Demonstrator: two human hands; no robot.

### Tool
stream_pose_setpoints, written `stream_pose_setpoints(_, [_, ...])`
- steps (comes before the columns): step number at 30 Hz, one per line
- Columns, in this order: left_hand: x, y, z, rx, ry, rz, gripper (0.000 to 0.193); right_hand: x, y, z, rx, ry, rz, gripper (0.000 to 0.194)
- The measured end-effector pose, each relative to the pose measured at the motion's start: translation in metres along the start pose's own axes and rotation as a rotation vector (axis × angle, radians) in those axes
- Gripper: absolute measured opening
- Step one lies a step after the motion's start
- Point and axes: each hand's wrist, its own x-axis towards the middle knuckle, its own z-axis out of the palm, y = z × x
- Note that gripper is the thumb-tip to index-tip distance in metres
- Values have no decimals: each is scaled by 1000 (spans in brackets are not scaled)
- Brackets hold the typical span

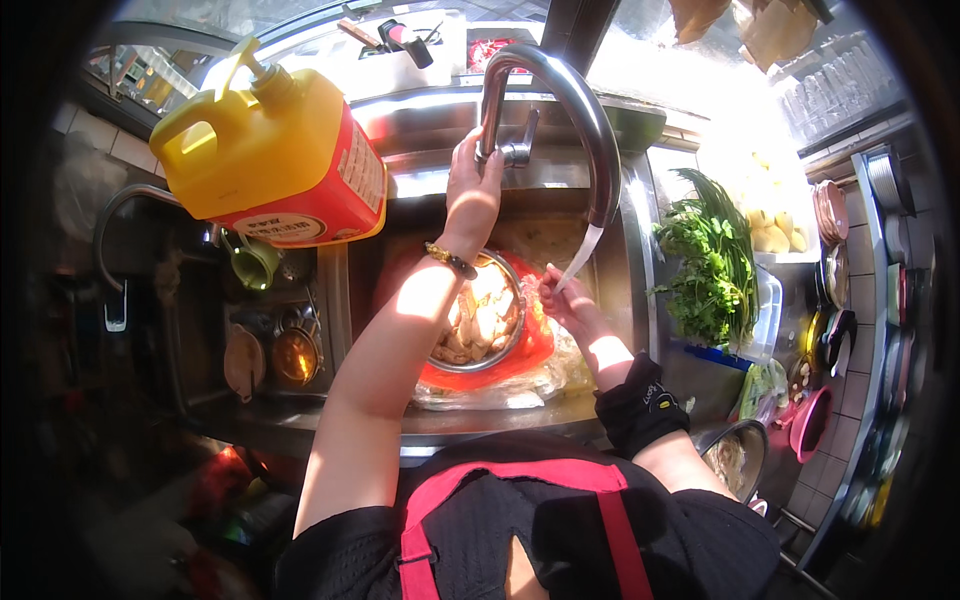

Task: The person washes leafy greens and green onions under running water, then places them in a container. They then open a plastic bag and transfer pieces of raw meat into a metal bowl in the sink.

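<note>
My left hand [472,187] is at the lower neck of a curved metal faucet [604,135], thumb and fingers on either side of the pipe. Water runs from the spout onto my right hand [571,301], whose fingers are curled in, with nothing visible in them. Between my arms, a round metal bowl [519,315] holds pale pieces of what looks like raw meat [480,319]. Red plastic film [536,349] and clear plastic [480,397] lie around the bowl in the steel sink [637,315]. My left forearm hides part of the bowl.
A large yellow jug [300,135] with a pump stands at left, near a second basin holding strainers [296,356] and a green cup [255,264]. Leafy herbs [712,277] lie on a container at right, near potatoes [776,229] and a pink bowl [811,426].
</note>
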Motion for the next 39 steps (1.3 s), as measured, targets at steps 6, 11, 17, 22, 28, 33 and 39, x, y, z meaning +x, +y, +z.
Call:
stream_pose_setpoints(6, [-136,12,54,-532,-183,-1087,28,-7,2,17,222,99,-211,21])
stream_pose_setpoints(11, [-140,12,83,-971,-278,-1123,27,-18,-1,22,71,423,-593,17])
stream_pose_setpoints(17, [-141,16,79,-674,-392,-1202,40,-11,-9,-33,-1028,538,-752,19])
stream_pose_setpoints(22, [-149,-13,46,-610,-305,-1284,46,-3,33,-60,-1270,493,-722,34])
stream_pose_setpoints(28, [-159,-22,53,-734,-184,-1325,46,10,-10,-45,-787,613,-570,25])
stream_pose_setpoints(33, [-164,-24,65,-824,-170,-1345,46,20,-113,4,-799,360,-725,27])
stream_pose_setpoints(39, [-169,-19,73,-934,-147,-1358,46,70,-170,77,-1078,61,-857,31])
